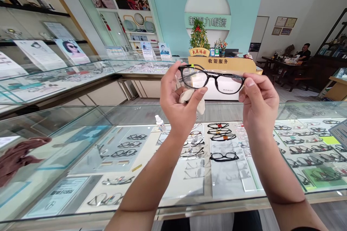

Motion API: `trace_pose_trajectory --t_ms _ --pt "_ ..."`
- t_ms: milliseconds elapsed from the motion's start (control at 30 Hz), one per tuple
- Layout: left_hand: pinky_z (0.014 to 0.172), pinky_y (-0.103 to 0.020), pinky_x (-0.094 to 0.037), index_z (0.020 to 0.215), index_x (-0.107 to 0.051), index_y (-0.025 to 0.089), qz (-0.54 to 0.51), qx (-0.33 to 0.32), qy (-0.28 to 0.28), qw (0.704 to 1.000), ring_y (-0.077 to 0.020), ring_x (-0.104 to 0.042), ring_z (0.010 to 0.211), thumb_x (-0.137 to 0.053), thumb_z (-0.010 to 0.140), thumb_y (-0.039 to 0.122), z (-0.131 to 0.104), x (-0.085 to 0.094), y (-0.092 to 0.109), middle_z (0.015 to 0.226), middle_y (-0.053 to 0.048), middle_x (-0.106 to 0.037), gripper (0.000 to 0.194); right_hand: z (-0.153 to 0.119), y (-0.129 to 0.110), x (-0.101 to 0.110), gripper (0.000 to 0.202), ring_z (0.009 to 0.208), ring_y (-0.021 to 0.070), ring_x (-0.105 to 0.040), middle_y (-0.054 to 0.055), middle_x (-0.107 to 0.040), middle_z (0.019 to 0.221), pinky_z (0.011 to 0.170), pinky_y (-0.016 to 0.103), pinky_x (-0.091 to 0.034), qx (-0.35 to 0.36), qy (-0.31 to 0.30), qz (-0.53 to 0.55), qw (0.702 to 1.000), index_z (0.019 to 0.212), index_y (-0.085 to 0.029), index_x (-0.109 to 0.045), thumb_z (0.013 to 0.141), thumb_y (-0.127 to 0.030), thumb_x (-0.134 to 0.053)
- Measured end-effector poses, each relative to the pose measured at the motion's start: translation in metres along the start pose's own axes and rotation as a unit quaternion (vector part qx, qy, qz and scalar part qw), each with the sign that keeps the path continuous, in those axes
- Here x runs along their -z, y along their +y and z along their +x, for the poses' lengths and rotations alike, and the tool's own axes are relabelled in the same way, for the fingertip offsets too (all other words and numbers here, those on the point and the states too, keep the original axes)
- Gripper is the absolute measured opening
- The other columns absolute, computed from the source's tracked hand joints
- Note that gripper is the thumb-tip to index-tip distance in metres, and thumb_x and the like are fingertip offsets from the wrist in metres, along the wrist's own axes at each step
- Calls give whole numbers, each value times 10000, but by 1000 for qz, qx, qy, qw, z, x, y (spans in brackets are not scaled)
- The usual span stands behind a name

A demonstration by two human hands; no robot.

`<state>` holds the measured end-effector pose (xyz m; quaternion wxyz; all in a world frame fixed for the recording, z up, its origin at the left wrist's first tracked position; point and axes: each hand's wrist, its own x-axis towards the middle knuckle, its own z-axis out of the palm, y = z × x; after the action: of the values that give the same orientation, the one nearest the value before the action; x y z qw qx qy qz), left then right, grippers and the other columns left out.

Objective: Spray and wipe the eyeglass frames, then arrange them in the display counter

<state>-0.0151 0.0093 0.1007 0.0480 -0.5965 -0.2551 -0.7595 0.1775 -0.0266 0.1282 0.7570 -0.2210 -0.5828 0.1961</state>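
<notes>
Black-framed eyeglasses (212,76) are held up in the air above the glass display counter, with lettering on one lens. My left hand (177,95) grips their left side, fingers at the frame's corner and thumb below the lens. A pale cleaning cloth (201,107) is bunched in that same hand. My right hand (258,97) pinches the right end of the frame between thumb and fingers. Below, a small white spray bottle (159,122) stands on the counter, left of my left forearm.
Rows of eyeglasses (223,156) fill the glass counter (151,211). A brown cloth (23,157) lies at its left. Behind are another showcase (151,68), a cashier desk (225,64) with a plant, and a person (304,54) seated at a table at the far right.
</notes>
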Motion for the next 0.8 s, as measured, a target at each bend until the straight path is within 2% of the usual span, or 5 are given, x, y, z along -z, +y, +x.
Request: trace_pose_trajectory --t_ms 233,400,533,667,800 --pt "915 -404 -679 1552 -490 342 -17 25 4 1000 -292 -772 1185 -776 906 713 0 -1 14 1369 -127 -718 798 1 5 0 296 1008 188 -731 32 -766 1085 855 359 -632 31 10 -74 997 1081 -314 -776 1011 -590 -699" --pt "858 -400 -688 1537 -490 328 16 23 22 999 -313 -776 1208 -772 894 738 0 0 21 1424 -143 -690 813 2 5 1 245 1047 200 -719 39 -759 1062 921 391 -625 -12 0 -75 997 1063 -304 -773 1015 -529 -688" --pt "842 -425 -698 1524 -499 353 8 33 18 999 -321 -779 1202 -812 854 739 -1 1 25 1507 -138 -641 834 2 4 2 253 1077 201 -724 42 -750 1049 941 385 -620 -9 -15 -91 996 1071 -297 -760 1043 -520 -643" --pt "815 -417 -694 1532 -496 352 -28 81 14 996 -312 -792 1157 -830 820 765 -1 2 32 1506 -138 -652 888 3 8 6 301 1066 191 -733 43 -751 1094 909 359 -618 8 -38 -109 993 1117 -305 -750 1075 -550 -580" --pt "705 -331 -650 1531 -517 346 -98 196 -27 975 -246 -806 993 -837 831 742 6 7 40 1332 -105 -757 866 6 11 8 351 1058 193 -744 51 -758 1176 881 364 -620 -3 -70 -104 992 1297 -337 -731 1101 -525 -509"
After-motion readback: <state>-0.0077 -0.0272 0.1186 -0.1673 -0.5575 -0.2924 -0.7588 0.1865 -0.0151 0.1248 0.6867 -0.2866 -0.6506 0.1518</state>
